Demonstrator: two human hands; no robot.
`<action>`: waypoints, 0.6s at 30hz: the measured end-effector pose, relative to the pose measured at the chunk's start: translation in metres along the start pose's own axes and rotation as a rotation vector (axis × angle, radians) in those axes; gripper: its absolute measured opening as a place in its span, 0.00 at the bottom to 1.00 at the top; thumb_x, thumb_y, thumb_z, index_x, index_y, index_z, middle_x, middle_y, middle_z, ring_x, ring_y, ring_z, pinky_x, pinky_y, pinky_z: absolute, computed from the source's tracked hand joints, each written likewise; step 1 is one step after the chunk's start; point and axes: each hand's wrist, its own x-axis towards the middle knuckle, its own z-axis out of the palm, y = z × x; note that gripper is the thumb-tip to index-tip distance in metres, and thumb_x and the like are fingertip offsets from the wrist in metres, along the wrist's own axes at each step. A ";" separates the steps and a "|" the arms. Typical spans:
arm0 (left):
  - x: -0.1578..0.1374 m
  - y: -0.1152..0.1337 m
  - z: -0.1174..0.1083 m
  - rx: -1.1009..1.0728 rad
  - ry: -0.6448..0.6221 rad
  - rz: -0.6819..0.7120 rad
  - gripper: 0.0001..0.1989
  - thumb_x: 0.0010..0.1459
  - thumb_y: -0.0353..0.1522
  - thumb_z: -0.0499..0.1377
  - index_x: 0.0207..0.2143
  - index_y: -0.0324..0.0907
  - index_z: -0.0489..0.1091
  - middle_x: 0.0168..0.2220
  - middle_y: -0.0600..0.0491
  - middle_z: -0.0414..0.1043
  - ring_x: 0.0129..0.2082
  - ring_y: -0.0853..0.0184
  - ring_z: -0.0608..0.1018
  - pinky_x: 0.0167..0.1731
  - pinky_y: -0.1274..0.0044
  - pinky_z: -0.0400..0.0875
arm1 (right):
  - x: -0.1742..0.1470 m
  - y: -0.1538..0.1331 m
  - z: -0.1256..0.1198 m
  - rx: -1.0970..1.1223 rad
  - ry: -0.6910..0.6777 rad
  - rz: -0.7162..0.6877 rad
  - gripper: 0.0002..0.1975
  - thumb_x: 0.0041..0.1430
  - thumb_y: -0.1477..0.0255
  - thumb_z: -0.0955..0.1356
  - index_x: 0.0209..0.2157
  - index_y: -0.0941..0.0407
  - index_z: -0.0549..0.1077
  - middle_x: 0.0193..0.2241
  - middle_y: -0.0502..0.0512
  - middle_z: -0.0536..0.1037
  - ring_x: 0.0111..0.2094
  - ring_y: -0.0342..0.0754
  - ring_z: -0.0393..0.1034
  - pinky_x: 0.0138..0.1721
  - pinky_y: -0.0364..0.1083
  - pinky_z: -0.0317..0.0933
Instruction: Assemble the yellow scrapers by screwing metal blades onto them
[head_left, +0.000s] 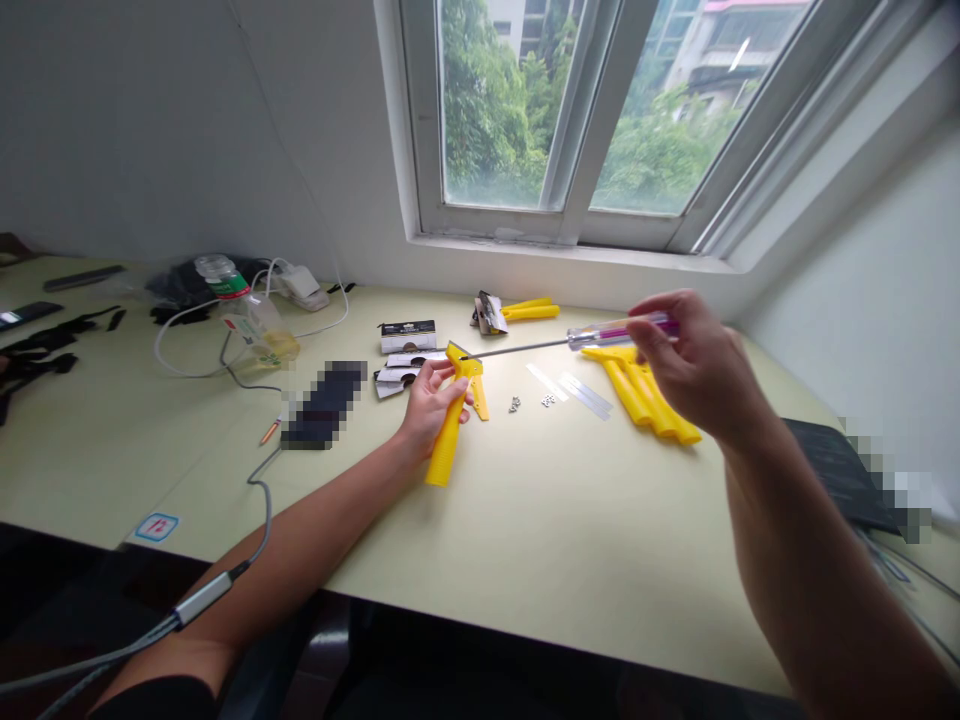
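Note:
My left hand (pixel 433 412) is closed round a yellow scraper handle (pixel 444 455), its wide head up and its grip slanting down toward me. In my right hand (pixel 694 365) is a screwdriver (pixel 592 337) with a clear and purple handle, pinched in the fingers. Its long shaft points left, and the tip meets the scraper head. Beside my left fingers shows a flat yellow piece with holes (pixel 481 398); whether my hand touches it I cannot tell. Small screws (pixel 514 404) lie to the right in two little piles, near thin metal blades (pixel 586 396).
Several yellow handles (pixel 637 395) lie below my right hand. Card packets (pixel 407 337) sit behind my left hand, another packet (pixel 491 314) with yellow handles farther back. A dark phone (pixel 326 405), cables, and a tilted bottle (pixel 259 335) stand left. A black tablet-like slab (pixel 840 470) lies right.

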 end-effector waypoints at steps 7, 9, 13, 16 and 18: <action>-0.004 -0.005 0.001 0.020 -0.039 0.002 0.20 0.48 0.33 0.67 0.40 0.44 0.60 0.49 0.50 0.64 0.23 0.75 0.75 0.14 0.82 0.65 | 0.003 0.008 0.000 0.143 -0.066 -0.013 0.20 0.62 0.54 0.64 0.51 0.51 0.66 0.32 0.54 0.76 0.25 0.49 0.70 0.25 0.48 0.65; -0.004 -0.006 0.001 0.019 -0.038 -0.002 0.20 0.49 0.33 0.67 0.40 0.44 0.60 0.48 0.51 0.64 0.23 0.75 0.75 0.14 0.82 0.65 | 0.003 0.012 0.001 0.103 0.011 0.001 0.19 0.62 0.54 0.64 0.48 0.51 0.68 0.32 0.55 0.76 0.25 0.49 0.70 0.25 0.48 0.65; -0.004 -0.005 0.002 0.014 -0.021 0.007 0.20 0.49 0.32 0.67 0.39 0.44 0.60 0.47 0.51 0.65 0.23 0.74 0.75 0.14 0.82 0.65 | 0.004 0.015 0.003 0.168 -0.125 -0.004 0.23 0.59 0.56 0.67 0.54 0.49 0.64 0.37 0.55 0.76 0.26 0.48 0.70 0.25 0.48 0.66; -0.003 -0.004 0.002 0.017 -0.010 0.014 0.20 0.49 0.32 0.67 0.39 0.44 0.60 0.47 0.51 0.65 0.22 0.74 0.75 0.14 0.82 0.65 | 0.005 0.015 0.003 0.146 -0.042 0.041 0.20 0.60 0.56 0.67 0.50 0.51 0.66 0.33 0.54 0.75 0.25 0.47 0.69 0.24 0.47 0.66; -0.003 -0.004 0.002 0.019 -0.003 0.014 0.20 0.48 0.32 0.67 0.39 0.44 0.60 0.48 0.50 0.65 0.23 0.74 0.75 0.14 0.82 0.65 | 0.005 0.014 0.003 0.219 -0.088 0.014 0.22 0.59 0.57 0.68 0.53 0.49 0.64 0.39 0.56 0.75 0.27 0.48 0.71 0.25 0.48 0.68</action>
